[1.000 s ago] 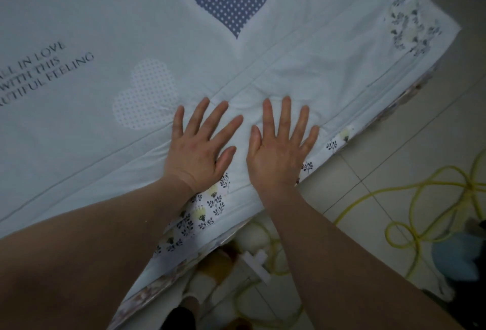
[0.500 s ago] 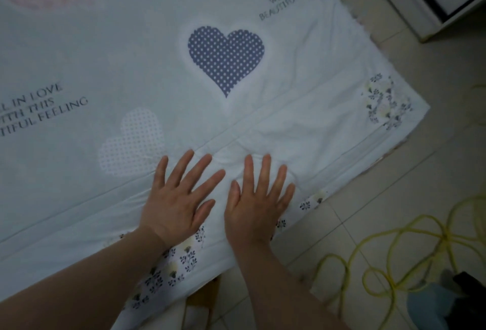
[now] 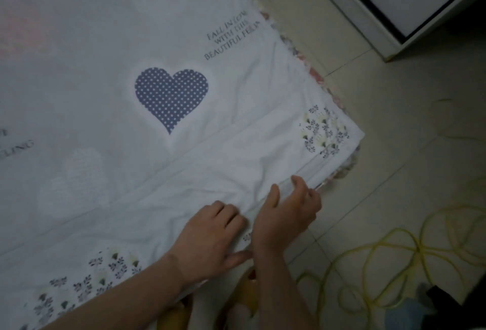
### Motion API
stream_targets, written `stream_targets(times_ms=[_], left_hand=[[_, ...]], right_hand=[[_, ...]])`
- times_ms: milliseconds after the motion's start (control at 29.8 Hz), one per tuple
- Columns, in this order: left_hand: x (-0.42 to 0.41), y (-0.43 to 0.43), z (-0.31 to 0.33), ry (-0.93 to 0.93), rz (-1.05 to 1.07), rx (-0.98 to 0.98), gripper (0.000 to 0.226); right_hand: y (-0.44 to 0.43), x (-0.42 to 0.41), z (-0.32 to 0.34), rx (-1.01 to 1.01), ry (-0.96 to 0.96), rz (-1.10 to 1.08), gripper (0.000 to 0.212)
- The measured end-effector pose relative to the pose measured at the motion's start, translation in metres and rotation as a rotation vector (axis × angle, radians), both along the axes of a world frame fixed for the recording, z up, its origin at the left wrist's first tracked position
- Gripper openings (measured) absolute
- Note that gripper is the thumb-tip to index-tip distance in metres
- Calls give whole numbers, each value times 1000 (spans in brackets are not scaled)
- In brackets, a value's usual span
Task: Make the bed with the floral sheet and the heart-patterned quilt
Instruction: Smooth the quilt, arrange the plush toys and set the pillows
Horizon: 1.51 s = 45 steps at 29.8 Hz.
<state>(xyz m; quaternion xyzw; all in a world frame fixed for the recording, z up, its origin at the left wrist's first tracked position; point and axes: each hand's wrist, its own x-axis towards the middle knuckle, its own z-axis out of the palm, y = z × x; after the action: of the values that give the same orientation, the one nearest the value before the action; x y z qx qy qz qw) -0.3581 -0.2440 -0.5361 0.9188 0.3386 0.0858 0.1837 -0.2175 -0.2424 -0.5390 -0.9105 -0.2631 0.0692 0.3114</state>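
1. Head view looks down on a bed corner; the heart-patterned quilt [image 3: 110, 71] lies flat over most of the bed, pale blue, with a dark blue dotted heart [image 3: 171, 96], a faint pale heart [image 3: 75, 179] and printed lettering [image 3: 231, 37] near the far edge.
2. The floral sheet [image 3: 324, 132] shows as a white band with dark flower sprigs, along the near edge of the bed and at its right corner; creases run through it toward the hands; which fabric overlaps which at the seam cannot be told.
3. The left hand [image 3: 210, 235] rests knuckles up on the white band at the near edge; its fingers [image 3: 228, 214] are curled down into the cloth and held close together; the thumb points right along the edge; whether the fingers hold a fold cannot be told.
4. The right hand [image 3: 286, 214] sits just beside the left, at the very edge of the bed; its thumb stands up and apart; its curled fingertips [image 3: 302, 185] close round the hem of the sheet; the hand is somewhat blurred.
5. A strip of pinkish patterned fabric [image 3: 315, 77] peeks out under the far and right edges of the bedding.
6. Beside the bed lies a pale tiled floor [image 3: 394, 132]; a yellow hose [image 3: 394, 248] loops over it at lower right; a white cabinet [image 3: 381, 0] with a dark gap stands at upper right, well apart from the bed.
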Motion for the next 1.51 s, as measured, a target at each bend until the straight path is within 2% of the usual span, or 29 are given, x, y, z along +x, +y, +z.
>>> stream_targets(times_ms=[67, 101, 134, 201, 302, 369, 469, 570, 637, 704, 771, 871, 939, 1006, 1039, 1106, 1140, 1207, 1240, 1307, 1341, 1374, 1441, 1508], left_hand=[[31, 7, -5, 102, -6, -10, 44], [45, 10, -8, 151, 3, -5, 38], [57, 13, -11, 181, 9, 4, 31], [71, 15, -14, 161, -13, -6, 17], [72, 13, -22, 90, -116, -49, 13], [73, 20, -22, 133, -160, -74, 11], [92, 35, -15, 233, -196, -29, 18], [123, 51, -6, 209, -130, 24, 33], [150, 68, 3, 227, -61, 52, 33], [176, 82, 9, 283, -16, 42, 26], [194, 81, 8, 319, -60, -57, 18], [209, 73, -2, 192, -222, -133, 15], [217, 70, -5, 277, -257, -207, 21], [217, 80, -1, 341, -238, -263, 26], [216, 85, 4, 289, -234, -261, 29], [202, 95, 16, 36, -95, -229, 28], [190, 103, 19, -123, 70, -144, 25], [153, 122, 19, -321, 505, 27, 21], [131, 134, 16, -308, 734, 84, 25], [94, 154, 8, -107, 1073, 126, 39], [88, 163, 1, 14, 1140, 102, 46], [94, 172, -4, 112, 1155, 39, 52], [129, 192, -17, 207, 1111, -98, 59], [176, 211, -27, 228, 1051, -147, 63]], right_hand=[[16, 17, 2, 17, 194, -61, 36], [17, 29, 2, 10, 212, -22, 30], [17, 42, 3, 14, 192, 43, 23], [8, 75, 2, 5, 124, 99, 23], [-12, 119, 1, -113, 95, 61, 29], [-2, 142, 5, -78, 71, 96, 27], [49, 181, 13, 3, -9, 172, 37], [101, 216, 23, -220, -95, 356, 47], [122, 224, 23, -369, -140, 511, 40], [131, 229, 22, -394, -119, 584, 30], [124, 245, 21, -413, -83, 535, 23], [100, 276, 11, -449, -41, 365, 19], [94, 277, 7, -528, -3, 315, 19], [112, 262, 8, -613, -138, 389, 20], [122, 251, 11, -603, -257, 446, 32], [142, 218, 19, -436, -421, 643, 62], [151, 197, 22, -332, -488, 780, 69], [158, 145, 21, -239, -569, 1110, 67], [159, 120, 16, -229, -547, 1296, 60], [165, 99, 2, -233, -534, 1595, 51], [174, 109, -9, -238, -578, 1632, 51], [182, 129, -17, -260, -604, 1574, 54], [203, 188, -35, -384, -571, 1317, 57], [209, 236, -41, -426, -425, 1084, 58]])
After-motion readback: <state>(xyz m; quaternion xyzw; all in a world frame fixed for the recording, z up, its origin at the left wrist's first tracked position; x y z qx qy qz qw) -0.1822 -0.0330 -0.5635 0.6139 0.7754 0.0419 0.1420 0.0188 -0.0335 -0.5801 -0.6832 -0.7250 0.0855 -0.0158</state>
